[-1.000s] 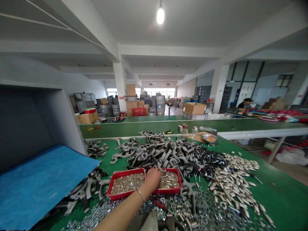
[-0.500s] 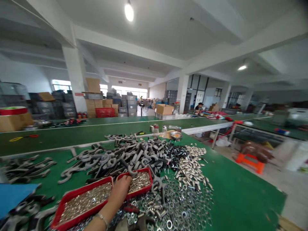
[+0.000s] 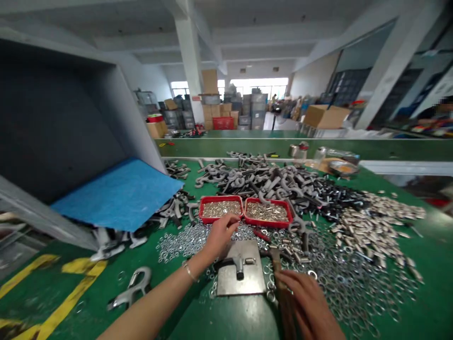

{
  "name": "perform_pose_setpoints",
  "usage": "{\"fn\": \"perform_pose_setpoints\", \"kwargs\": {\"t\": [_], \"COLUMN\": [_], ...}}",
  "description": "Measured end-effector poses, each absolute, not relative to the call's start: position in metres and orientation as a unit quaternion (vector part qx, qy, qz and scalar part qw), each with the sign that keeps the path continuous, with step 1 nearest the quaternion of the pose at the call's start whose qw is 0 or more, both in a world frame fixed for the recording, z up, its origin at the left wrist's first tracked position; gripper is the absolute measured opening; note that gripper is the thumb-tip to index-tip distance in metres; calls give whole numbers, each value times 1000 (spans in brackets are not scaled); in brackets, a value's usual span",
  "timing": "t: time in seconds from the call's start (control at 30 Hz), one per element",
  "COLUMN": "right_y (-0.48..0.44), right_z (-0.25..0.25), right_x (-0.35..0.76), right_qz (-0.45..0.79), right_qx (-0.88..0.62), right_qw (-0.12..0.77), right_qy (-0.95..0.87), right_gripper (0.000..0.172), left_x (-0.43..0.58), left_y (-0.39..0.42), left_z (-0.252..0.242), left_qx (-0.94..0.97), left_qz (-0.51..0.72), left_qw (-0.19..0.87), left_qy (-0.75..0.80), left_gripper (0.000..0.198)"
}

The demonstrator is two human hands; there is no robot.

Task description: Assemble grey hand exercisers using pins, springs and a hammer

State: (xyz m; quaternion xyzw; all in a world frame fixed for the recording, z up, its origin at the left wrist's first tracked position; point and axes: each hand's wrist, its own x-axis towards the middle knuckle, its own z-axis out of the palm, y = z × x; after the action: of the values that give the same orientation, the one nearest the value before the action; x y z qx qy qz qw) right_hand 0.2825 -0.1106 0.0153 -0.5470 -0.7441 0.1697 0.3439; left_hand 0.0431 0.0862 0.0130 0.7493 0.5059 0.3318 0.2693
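Note:
My left hand (image 3: 219, 236) is over the small metal nuts, just in front of two red trays. Its thumb and fingers are pinched together; whatever they hold is too small to make out. The left tray (image 3: 202, 218) and the right tray (image 3: 288, 222) contain small shiny metal pieces. Below the hand, a flat steel plate (image 3: 244, 288) bears a grey and black metal part (image 3: 239, 269) with a small silver cylinder (image 3: 250, 260) beside it. My right hand (image 3: 311, 302) is closed around the wooden handle of a hammer (image 3: 278, 264), right of the plate.
Behind the trays is a heap of grey and black metal parts (image 3: 244, 179). Silver cylinders (image 3: 371, 231) and loose rings (image 3: 347, 274) spread to the right. A grey box (image 3: 138, 113) with a blue sheet (image 3: 123, 193) stands left. A forked metal part (image 3: 136, 288) lies front left.
The view has swung left and down. My left hand has come out of the right red tray and back toward the steel plate. My right hand has come into view at the hammer.

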Motion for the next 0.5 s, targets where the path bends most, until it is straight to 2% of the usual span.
{"fn": "perform_pose_setpoints", "kwargs": {"t": [0.07, 0.17, 0.27, 0.37, 0.5], "right_y": [-102, -105, -104, -89, -67], "right_z": [-27, -60, -57, -44, -26], "right_x": [296, 299, 282, 273, 290], "right_qz": [115, 171, 229, 281, 493], "right_qx": [-634, -674, -697, -707, -668], "right_qw": [294, 220, 176, 200, 226], "right_qy": [-706, -685, -656, -617, -509], "right_gripper": [39, 47, 55, 63, 67], "left_x": [21, 12, 23, 35, 38], "left_y": [56, 25, 20, 27, 29], "left_z": [7, -4, -16, -28, -34], "left_qx": [705, 659, 677, 689, 695], "left_qz": [343, 352, 338, 320, 306], "left_qw": [334, 406, 380, 365, 358], "left_qy": [523, 527, 532, 538, 543], "left_gripper": [15, 11, 10, 11, 13]}}
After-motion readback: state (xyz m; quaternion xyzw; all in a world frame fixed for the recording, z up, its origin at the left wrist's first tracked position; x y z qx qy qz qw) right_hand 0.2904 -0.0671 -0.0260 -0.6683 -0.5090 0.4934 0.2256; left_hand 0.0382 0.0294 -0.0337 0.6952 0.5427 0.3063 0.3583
